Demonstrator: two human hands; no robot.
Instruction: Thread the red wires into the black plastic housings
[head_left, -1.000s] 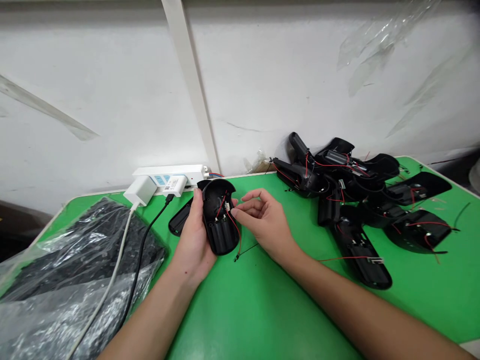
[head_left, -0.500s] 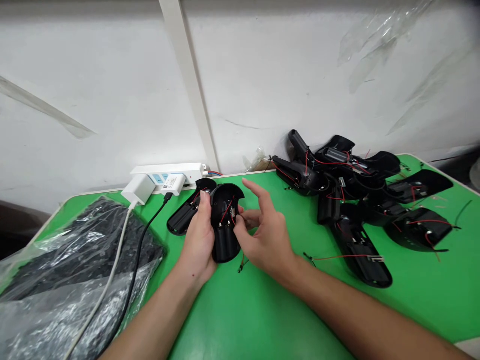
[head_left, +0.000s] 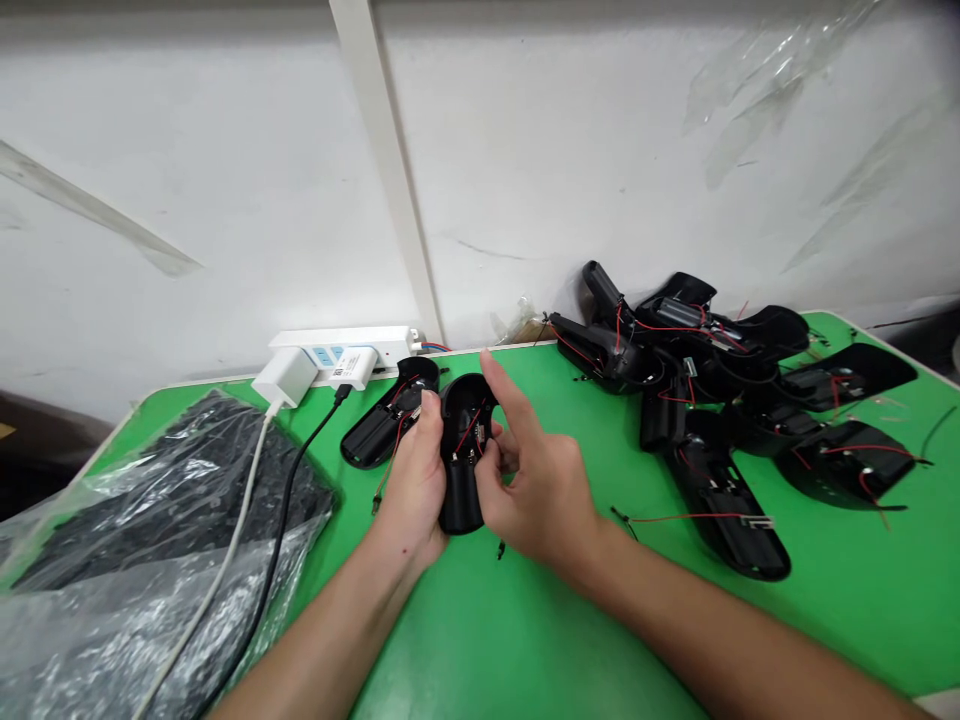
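Wiring up a black housing shell mid-frame

Left hand [head_left: 417,483] grips the shell [head_left: 461,470]; right hand [head_left: 536,480] pinches its red wire [head_left: 469,430], index finger out. Seating it probably needs fine fingertip pressure.

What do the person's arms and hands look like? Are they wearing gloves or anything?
No gloves. The left hand and right hand are both bare, with no rings, watch or bracelet showing. Both forearms are bare too; no sleeves reach into view.

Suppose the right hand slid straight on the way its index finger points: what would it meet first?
Probably the white wall. The right hand has its index finger aimed up and away over the green table, past the held black shell; depth is unclear.
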